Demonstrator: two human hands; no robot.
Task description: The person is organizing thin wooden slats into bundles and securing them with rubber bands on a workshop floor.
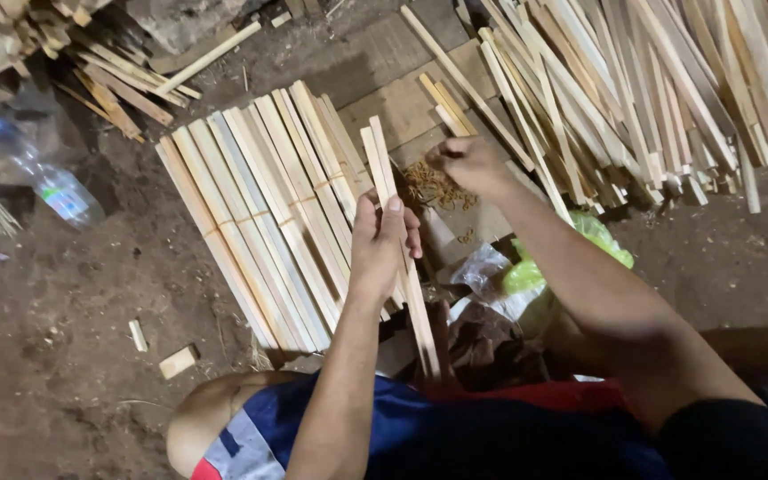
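Two sticks (399, 258): left hand (382, 242) clamps them upright, beside bundled slats (260, 222).
Right hand (464, 164): fingers pinched over rubber bands (433, 188) — keep ends flush, I'd say.

Rough woodworking spot indicated: bare dirt floor (64, 356), bundled wooden slats (260, 213) laid in rows, loose slat pile (660, 98) heaped behind, offcuts (177, 362) scattered, plastic bottle (46, 182) left on ground.
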